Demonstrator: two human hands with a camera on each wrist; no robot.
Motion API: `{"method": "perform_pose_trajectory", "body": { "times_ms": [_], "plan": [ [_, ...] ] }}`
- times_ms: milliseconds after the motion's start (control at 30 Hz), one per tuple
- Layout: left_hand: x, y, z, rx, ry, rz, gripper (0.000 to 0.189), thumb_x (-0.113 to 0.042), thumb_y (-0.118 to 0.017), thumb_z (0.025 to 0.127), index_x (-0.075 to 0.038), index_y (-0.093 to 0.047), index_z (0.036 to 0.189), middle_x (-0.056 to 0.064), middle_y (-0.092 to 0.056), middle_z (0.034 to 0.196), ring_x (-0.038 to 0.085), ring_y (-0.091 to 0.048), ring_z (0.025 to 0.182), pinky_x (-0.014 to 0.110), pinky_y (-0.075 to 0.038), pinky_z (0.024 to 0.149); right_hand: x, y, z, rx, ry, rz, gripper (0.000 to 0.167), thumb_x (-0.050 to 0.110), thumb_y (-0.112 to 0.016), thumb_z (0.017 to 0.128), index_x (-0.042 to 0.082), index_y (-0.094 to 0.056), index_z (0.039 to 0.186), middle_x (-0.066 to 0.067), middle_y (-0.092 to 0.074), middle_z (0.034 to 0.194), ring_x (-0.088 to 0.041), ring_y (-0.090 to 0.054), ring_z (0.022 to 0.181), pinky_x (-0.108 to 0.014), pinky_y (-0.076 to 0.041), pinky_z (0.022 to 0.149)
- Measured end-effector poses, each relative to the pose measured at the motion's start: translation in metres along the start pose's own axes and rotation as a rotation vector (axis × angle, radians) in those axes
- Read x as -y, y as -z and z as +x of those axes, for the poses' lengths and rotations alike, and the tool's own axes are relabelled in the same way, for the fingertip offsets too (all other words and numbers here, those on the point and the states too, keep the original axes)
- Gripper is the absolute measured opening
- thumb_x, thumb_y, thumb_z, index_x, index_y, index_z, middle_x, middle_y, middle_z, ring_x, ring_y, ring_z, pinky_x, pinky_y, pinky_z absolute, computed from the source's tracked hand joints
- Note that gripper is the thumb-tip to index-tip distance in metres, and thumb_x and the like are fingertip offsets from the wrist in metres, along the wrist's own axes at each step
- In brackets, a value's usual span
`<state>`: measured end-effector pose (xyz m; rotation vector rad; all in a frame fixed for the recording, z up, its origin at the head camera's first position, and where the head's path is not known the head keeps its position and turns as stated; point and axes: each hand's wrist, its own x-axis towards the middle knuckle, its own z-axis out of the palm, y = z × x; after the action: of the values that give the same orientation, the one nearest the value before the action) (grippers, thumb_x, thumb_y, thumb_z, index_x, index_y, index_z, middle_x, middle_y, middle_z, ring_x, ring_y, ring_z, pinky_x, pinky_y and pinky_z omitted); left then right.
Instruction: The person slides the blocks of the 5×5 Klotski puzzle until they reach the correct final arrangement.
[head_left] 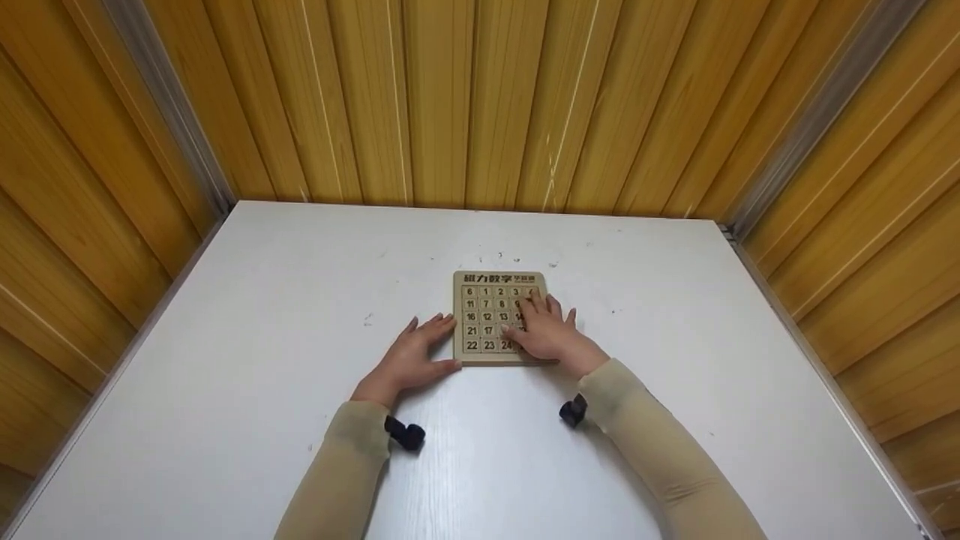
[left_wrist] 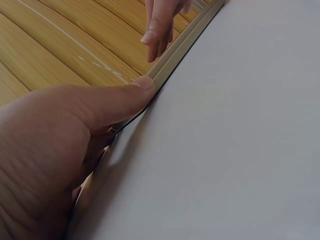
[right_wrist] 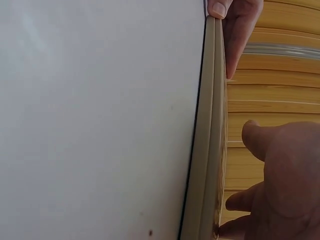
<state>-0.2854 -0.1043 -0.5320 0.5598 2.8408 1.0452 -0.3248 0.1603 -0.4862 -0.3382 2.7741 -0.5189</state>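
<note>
A wooden number sliding puzzle (head_left: pixel 480 358), square-tiled and titled in dark characters, lies flat on the white table. At its left side is my left hand (head_left: pixel 412 355), with fingertips against the left edge and the thumb at the near left corner. The left wrist view shows that thumb (left_wrist: pixel 120 102) resting against the frame's edge. My right hand (head_left: pixel 551 332) is spread over the tiles on the right, its fingers hiding part of them. In the right wrist view, the right thumb (right_wrist: pixel 255 140) stands off the board while lower fingertips come close to its face.
The white table (head_left: pixel 315 285) carries small dark marks and scuffs. Wood-pattern panels (head_left: pixel 442 105) wall it in at the back and both sides, with grey metal posts (head_left: pixel 176 105) at the corners. A small black camera (head_left: pixel 405 433) sits on each sleeved wrist.
</note>
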Motion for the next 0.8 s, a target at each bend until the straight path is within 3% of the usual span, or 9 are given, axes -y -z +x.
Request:
{"method": "perform_pose_trajectory", "body": {
  "times_ms": [200,433,800],
  "plan": [
    [0.0,-0.001,0.001,-0.004,0.02,-0.001,0.08,-0.037,-0.08,0.088,-0.011,-0.046,0.155,0.006,-0.044,0.163,0.024,-0.035,0.156,0.048,-0.009,0.135,-0.002,-0.004,-0.02,-0.009,0.032,0.027,0.084,0.056,-0.047,0.104,0.012,-0.012,0.167,-0.019,0.0,0.174,-0.044,0.003,0.161,-0.077,0.007,0.123],
    [0.0,0.0,0.0,-0.007,-0.007,0.001,0.08,-0.037,-0.079,0.089,-0.01,-0.044,0.156,0.008,-0.043,0.163,0.025,-0.034,0.156,0.047,-0.008,0.135,-0.001,-0.008,-0.048,0.014,0.063,-0.009,0.085,0.058,-0.045,0.104,0.013,-0.01,0.167,-0.018,0.0,0.174,-0.045,0.002,0.161,-0.075,0.006,0.125],
    [0.001,0.0,0.0,-0.006,-0.02,0.006,0.078,-0.036,-0.078,0.09,-0.01,-0.045,0.156,0.007,-0.043,0.163,0.026,-0.034,0.156,0.048,-0.008,0.135,0.0,-0.01,-0.051,0.016,0.059,-0.042,0.084,0.057,-0.047,0.104,0.01,-0.016,0.166,-0.018,-0.003,0.173,-0.044,0.001,0.161,-0.074,0.006,0.125]
  ]
}}
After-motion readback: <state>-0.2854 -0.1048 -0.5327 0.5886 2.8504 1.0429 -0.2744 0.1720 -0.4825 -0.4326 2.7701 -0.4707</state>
